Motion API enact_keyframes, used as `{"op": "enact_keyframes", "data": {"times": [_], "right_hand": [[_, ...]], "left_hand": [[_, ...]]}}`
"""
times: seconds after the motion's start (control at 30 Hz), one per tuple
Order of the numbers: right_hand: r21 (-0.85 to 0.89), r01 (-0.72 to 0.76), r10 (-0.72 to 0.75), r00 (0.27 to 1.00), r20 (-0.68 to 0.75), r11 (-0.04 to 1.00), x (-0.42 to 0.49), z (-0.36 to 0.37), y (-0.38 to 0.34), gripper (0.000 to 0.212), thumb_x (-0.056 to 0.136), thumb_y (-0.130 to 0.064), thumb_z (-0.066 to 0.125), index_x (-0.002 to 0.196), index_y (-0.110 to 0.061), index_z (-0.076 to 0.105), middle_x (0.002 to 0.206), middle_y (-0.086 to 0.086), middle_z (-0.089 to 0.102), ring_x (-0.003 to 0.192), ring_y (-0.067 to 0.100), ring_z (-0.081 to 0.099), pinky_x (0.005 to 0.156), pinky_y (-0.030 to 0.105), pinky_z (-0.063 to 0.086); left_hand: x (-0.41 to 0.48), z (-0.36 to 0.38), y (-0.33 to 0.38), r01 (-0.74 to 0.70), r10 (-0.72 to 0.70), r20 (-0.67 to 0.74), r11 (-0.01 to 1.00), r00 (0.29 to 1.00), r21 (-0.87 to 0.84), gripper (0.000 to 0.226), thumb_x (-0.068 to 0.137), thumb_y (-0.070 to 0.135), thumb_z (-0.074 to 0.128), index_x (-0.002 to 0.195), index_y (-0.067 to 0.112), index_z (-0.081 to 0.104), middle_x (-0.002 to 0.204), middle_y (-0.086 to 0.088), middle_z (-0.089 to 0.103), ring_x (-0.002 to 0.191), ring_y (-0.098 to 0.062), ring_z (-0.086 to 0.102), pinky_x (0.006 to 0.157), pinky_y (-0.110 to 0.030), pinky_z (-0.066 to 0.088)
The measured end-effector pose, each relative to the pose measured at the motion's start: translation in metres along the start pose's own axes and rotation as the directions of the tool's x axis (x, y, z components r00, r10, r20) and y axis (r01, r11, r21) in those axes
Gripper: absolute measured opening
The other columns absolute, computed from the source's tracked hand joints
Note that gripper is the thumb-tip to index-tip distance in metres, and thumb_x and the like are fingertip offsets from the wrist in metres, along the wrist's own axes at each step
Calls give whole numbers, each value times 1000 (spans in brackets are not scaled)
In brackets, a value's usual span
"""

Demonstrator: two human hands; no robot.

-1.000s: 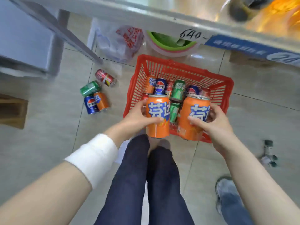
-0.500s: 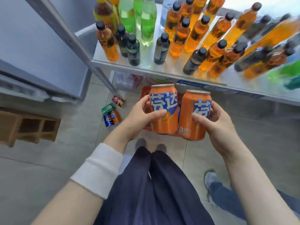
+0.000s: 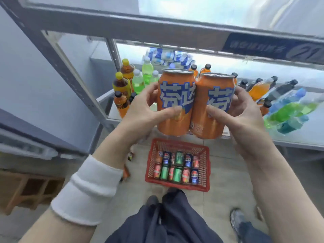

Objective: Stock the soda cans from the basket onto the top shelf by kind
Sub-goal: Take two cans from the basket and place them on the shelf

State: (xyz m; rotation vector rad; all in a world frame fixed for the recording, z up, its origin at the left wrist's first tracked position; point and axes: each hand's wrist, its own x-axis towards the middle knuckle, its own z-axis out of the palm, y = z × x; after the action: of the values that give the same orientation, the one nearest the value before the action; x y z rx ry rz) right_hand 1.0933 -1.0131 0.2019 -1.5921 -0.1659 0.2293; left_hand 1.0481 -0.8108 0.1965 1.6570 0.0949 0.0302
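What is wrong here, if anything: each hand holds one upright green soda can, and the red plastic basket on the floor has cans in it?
The colour. The head view shows the left hand holding one upright orange soda can and the right hand a second orange soda can. The red plastic basket does hold cans.

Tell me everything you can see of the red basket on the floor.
The red basket is a rectangular crate that looks like plastic, with open lattice walls and a solid rim. It sits level on the tiled floor. Inside, soda cans are packed in two rows, with blue, green, red and orange ones mixed together. They fill most of its bottom. Only the floor and the cans touch it.
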Motion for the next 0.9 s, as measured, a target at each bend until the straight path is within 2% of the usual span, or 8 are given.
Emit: {"op": "enact_keyframes", "data": {"times": [0.1,0.23,0.4,0.47,0.6,0.73,0.8,0.9], "right_hand": [[31,93,-93,996,-3,995,26,-5,-32,103,44,-52,86,130,-13,45,117,11,64,106,24,63,81,31,52],[32,182,-182,983,-2,983,64,-13,-70,106,41,-55,86,130,-17,44,120,10,63,110,24,62,86,40,53],[3,244,-244,970,14,970,108,-14,-100,101,37,-59,85,125,-26,47,122,6,62,112,21,60,89,45,53],[-6,257,-257,966,12,966,125,-10,-108,97,38,-52,87,123,-28,48,121,4,62,112,19,60,87,44,54],[-64,300,-300,954,2,952,164,1,-120,93,49,-36,89,129,-19,45,123,3,59,112,16,57,90,40,53],[-127,332,-335,942,-6,935,210,17,-128,92,52,-25,88,131,-13,43,121,5,57,111,16,56,90,37,52],[-164,346,-350,937,5,924,234,25,-131,88,57,-20,87,133,-10,43,121,5,58,112,19,55,89,36,53],[-207,362,-372,928,-11,909,268,38,-135,78,59,-12,86,128,-9,48,115,4,62,110,22,57,87,36,53]], "left_hand": [[26,-2,37,-105,106,-18,993,994,45,55,59,40,74,110,31,55,103,11,70,103,-7,63,89,-30,51],[61,-4,79,-220,225,-49,971,973,96,51,59,37,74,106,32,56,98,16,71,101,-7,64,89,-29,52],[98,-14,109,-286,293,-73,953,953,102,58,59,33,75,113,19,56,103,5,70,103,-12,63,85,-28,53],[111,-20,117,-295,307,-78,947,949,130,60,59,34,75,114,19,55,105,4,69,105,-11,62,87,-28,52],[147,-41,129,-284,303,-61,934,951,215,57,58,39,76,110,32,53,104,15,67,103,0,60,89,-19,49],[190,-68,137,-288,308,-26,913,951,288,54,69,15,79,113,23,48,102,17,62,92,14,57,83,-5,44],[213,-83,141,-291,312,-9,896,950,335,54,70,14,78,113,22,47,101,18,60,91,13,56,81,-7,45],[248,-106,146,-292,312,22,860,950,419,59,67,18,80,114,21,46,102,15,59,98,2,56,83,-19,51]]}}
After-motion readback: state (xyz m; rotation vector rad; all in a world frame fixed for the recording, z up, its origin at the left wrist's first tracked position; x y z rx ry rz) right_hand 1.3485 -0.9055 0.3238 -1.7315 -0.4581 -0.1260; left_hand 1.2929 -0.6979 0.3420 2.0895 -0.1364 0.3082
